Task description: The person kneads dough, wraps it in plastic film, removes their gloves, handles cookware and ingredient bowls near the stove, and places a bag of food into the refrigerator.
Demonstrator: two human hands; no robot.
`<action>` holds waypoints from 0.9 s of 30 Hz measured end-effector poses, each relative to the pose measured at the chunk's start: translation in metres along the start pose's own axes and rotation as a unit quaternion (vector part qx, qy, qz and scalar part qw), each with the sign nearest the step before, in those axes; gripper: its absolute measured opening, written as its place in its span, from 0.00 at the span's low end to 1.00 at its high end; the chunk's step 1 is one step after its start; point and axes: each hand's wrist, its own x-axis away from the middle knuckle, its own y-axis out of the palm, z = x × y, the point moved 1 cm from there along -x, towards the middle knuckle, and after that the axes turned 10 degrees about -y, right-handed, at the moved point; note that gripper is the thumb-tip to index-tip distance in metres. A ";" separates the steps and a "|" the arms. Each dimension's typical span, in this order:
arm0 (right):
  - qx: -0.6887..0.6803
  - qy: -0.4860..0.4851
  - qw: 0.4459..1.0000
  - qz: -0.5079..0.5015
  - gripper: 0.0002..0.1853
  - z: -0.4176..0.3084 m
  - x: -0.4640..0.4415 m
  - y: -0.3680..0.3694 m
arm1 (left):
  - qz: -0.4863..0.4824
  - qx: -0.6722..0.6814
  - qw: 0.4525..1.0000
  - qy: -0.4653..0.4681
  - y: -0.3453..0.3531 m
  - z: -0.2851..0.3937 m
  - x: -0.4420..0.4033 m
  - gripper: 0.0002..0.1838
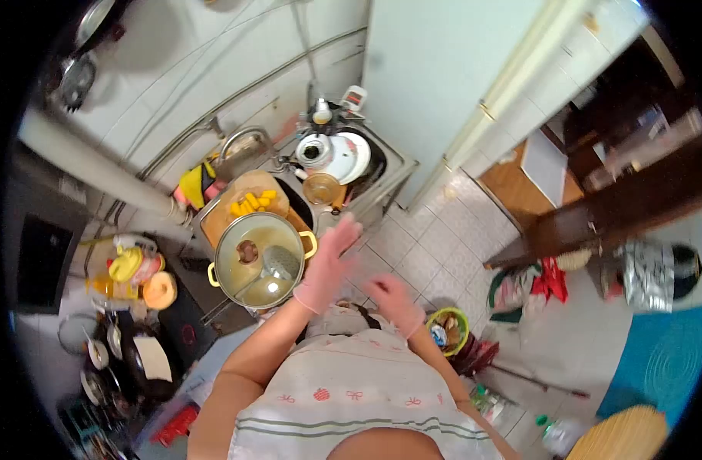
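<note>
We find the yellow-handled, glass-lidded round pot [227, 257] at 9 o'clock. Beside its 3 o'clock handle, the left hand [326, 264], fingers extended, shows no hold. The blurred right hand [399, 304], at 5 o'clock, looks part-curled, contents unclear. We judge this between grips; handling the pot calls for closed fingers.

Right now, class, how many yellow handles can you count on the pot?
2: the left handle on the pot's left side, the right handle beside the left hand. Neither is hidden.

Two gloved hands [328, 264] [397, 303]; one pot [217, 264], two yellow handles [309, 244] [213, 274]; one glass lid [263, 264], one brown knob [247, 251]; one bin [464, 331].
</note>
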 end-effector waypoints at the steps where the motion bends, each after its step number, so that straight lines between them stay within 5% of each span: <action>1: -0.017 -0.104 0.993 -0.055 0.12 -0.033 -0.016 0.005 | 0.039 0.020 0.998 0.040 -0.008 0.008 -0.004 0.35; 2: -0.039 -0.206 0.971 -0.112 0.12 -0.060 -0.028 0.009 | 0.082 0.040 0.993 0.080 -0.013 0.017 -0.005 0.35; 8: -0.023 -0.382 0.862 -0.333 0.08 -0.093 -0.096 0.027 | 0.251 0.123 0.936 0.214 -0.037 0.023 -0.014 0.32; 11: -0.065 -0.358 0.824 -0.435 0.08 -0.086 -0.130 0.027 | 0.389 0.126 0.878 0.250 -0.051 0.008 -0.012 0.30; 15: 0.010 -0.311 0.850 -0.426 0.09 -0.076 -0.173 0.046 | 0.513 0.154 0.788 0.303 -0.053 0.002 0.017 0.28; 19: 0.127 -0.339 0.806 -0.468 0.13 -0.076 -0.204 0.097 | 0.581 0.209 0.710 0.340 -0.045 -0.025 0.051 0.28; 22: 0.210 -0.490 0.729 -0.429 0.16 -0.097 -0.204 0.140 | 0.623 0.249 0.647 0.363 -0.031 -0.054 0.064 0.29; 27: 0.080 -0.551 0.710 -0.430 0.20 -0.134 -0.172 0.169 | 0.665 0.264 0.585 0.383 -0.006 -0.090 0.100 0.30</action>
